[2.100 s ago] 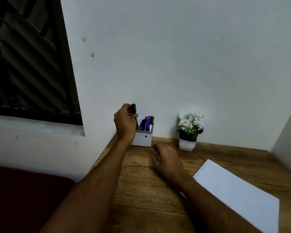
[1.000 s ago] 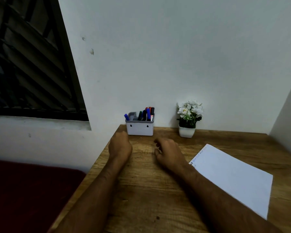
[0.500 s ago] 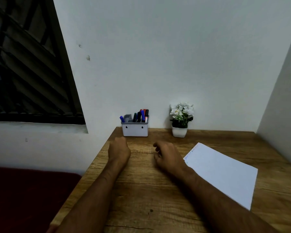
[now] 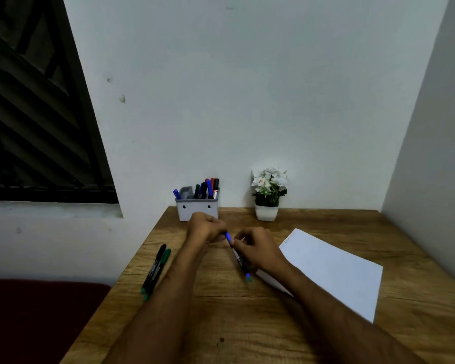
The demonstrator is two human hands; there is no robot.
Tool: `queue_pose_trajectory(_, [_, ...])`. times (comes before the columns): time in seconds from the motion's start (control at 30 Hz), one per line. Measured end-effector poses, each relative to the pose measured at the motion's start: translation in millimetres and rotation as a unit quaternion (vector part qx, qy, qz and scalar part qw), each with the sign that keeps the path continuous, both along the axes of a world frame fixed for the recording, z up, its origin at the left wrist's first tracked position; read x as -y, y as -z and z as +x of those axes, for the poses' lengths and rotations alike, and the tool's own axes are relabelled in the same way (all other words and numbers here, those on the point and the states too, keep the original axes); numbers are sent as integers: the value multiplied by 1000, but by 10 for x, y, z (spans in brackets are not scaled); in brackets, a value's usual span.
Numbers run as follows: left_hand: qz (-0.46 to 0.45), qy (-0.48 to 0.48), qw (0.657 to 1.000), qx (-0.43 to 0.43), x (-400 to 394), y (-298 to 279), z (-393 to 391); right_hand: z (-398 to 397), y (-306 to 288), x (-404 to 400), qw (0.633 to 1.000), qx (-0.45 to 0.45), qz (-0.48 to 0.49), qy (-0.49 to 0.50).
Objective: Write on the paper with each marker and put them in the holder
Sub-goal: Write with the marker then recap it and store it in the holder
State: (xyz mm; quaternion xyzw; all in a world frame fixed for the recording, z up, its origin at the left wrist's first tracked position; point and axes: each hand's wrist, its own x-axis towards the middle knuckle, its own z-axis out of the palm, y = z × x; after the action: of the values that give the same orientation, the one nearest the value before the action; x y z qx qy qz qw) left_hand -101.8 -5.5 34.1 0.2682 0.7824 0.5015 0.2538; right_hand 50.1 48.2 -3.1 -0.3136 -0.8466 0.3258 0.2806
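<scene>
From the head view I see both hands meeting over the middle of the worktop (image 4: 221, 324). The right hand (image 4: 258, 252) is wrapped round the barrel of a blue marker (image 4: 239, 258), and the left hand (image 4: 206, 228) is curled round its far end, likely the cap, though the fingers hide that part. I judge the marker light, stiff and a little slick — best held mid-barrel, with the cap pulled straight along its length.

The paper (image 4: 334, 269) lies flat just beside the right hand; it is thin and may slide under the tip unless steadied. Two more markers (image 4: 156, 269) lie side by side near the left edge, well apart from the paper. The holder (image 4: 197, 210) stands at the back wall, already crowded with markers — that could snag a new one. A small potted plant (image 4: 268, 195) stands near it, clear of the hands.
</scene>
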Motion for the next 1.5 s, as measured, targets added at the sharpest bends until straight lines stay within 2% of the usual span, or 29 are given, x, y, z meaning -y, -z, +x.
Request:
queue_pose_trajectory(0.13, [103, -35, 990, 90, -123, 44, 138, 85, 3, -100, 998, -11, -63, 27])
queue_pose_trajectory(0.23, [174, -46, 967, 178, -173, 62, 286, 130, 25, -177, 997, -25, -58, 49])
queue_pose_trajectory(0.43, [153, 7, 919, 362, -332, 183, 440, 185, 41, -261, 997, -24, 7, 74])
queue_pose_trajectory(0.57, [172, -7, 888, 426, -425, 234, 440, 191, 74, -343, 997, 10, -4, 82])
queue_pose_trajectory(0.73, [217, -23, 853, 474, -532, 254, 502, 231, -40, -382, 994, -21, -69, 80])
queue_pose_trajectory(0.83, [238, -69, 838, 486, -545, 315, 444, 307, -78, -373, 988, -33, -133, 71])
queue_pose_trajectory(0.9, [243, -143, 854, 437, -495, 360, 233, 442, -56, -348, 979, -45, -193, 39])
queue_pose_trajectory(0.97, [207, -188, 896, 346, -411, 372, 45, 572, -31, -324, 975, -60, -212, 14])
queue_pose_trajectory(1.07, [112, -139, 965, 190, -403, 409, 98, 626, 33, -371, 969, -103, -224, 29])
queue_pose_trajectory(1.13, [57, -84, 994, 45, -414, 459, 250, 593, 48, -362, 959, -130, -248, 32])
queue_pose_trajectory(1.2, [8, -48, 993, -110, -455, 539, 313, 567, 51, -339, 954, -148, -259, 25])
queue_pose_trajectory(1.27, [-4, -20, 979, -203, -466, 581, 341, 586, 54, -345, 951, -162, -260, 31])
queue_pose_trajectory(1.4, [-5, 8, 966, -260, -447, 639, 376, 665, 53, -427, 927, -218, -302, 29])
queue_pose_trajectory(1.5, [-3, 28, 959, -282, -402, 647, 415, 736, 42, -496, 888, -278, -367, 3])
